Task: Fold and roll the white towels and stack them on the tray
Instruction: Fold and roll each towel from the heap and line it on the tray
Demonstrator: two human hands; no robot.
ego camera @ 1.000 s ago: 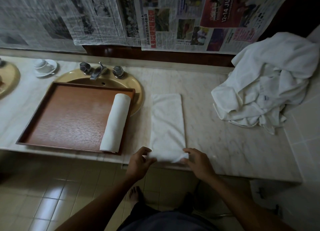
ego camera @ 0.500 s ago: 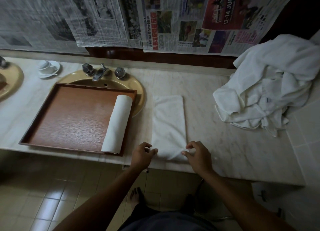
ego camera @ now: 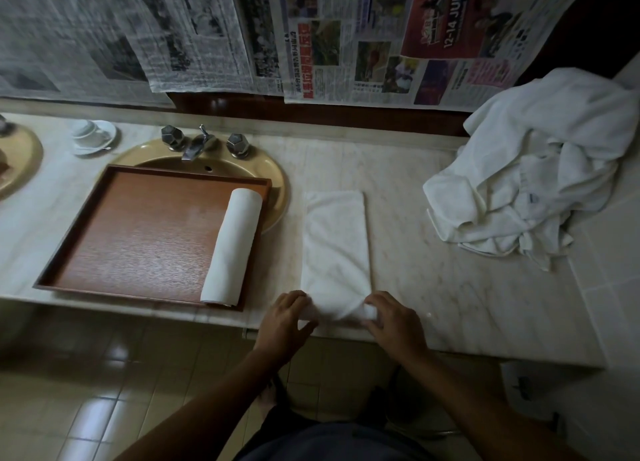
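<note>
One roll (ego camera: 231,247) lies on the tray (ego camera: 138,232) at nine o'clock. My left hand (ego camera: 285,318) and right hand (ego camera: 394,322) curl round the towel's (ego camera: 335,242) near end — rolling barely begun. The pile (ego camera: 533,169) at two o'clock waits.

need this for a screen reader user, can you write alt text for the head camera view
Two hands, the left hand and right hand, start rolling the near end of a folded white towel on a marble counter. To its left, one rolled towel lies on a wooden tray over a sink; a heap of unfolded towels sits at right.
</note>
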